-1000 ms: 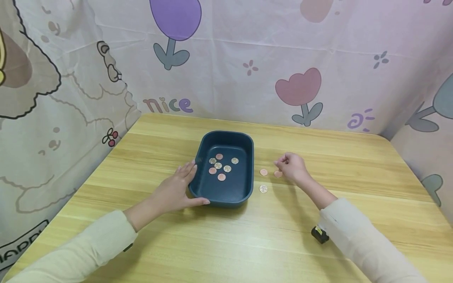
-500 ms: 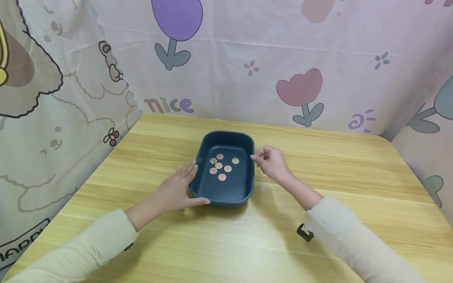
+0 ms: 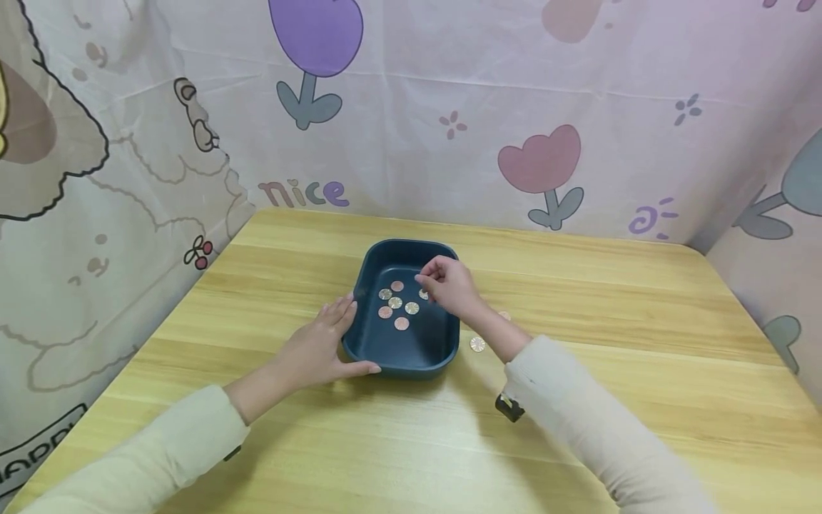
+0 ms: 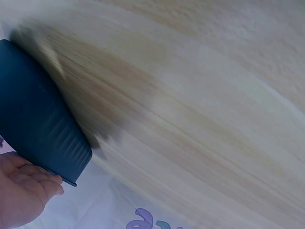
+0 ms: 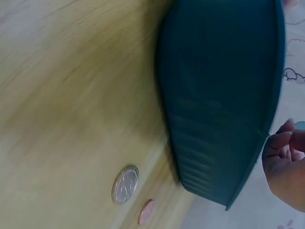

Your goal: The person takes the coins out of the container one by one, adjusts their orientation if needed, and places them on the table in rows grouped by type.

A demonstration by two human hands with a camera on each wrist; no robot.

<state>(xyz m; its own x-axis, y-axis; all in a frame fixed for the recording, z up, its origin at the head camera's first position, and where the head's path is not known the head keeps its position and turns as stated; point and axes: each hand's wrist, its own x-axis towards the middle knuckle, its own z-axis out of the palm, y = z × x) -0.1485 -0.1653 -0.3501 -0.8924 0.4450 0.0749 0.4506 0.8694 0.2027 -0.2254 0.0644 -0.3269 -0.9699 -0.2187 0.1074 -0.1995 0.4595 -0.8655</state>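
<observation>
A dark blue deep tray stands on the table with several copper-coloured and pale gold coins lying flat in it. My left hand holds the tray at its near left corner, fingers at the left rim and thumb along the near rim. Over the tray's right half is my right hand, above its right rim. Its thumb and forefinger pinch a coin that is mostly hidden between them. On the table right of the tray lie a silvery coin and a copper coin, partly covered by my forearm in the head view.
The light wooden table spreads around the tray on all sides. A printed cloth with flowers hangs behind its far edge and at both sides. A small black device is strapped under the right sleeve.
My right hand has moved left from the loose coins, across the tray's right rim, to above the coins inside. The left hand and the tray have stayed in place.
</observation>
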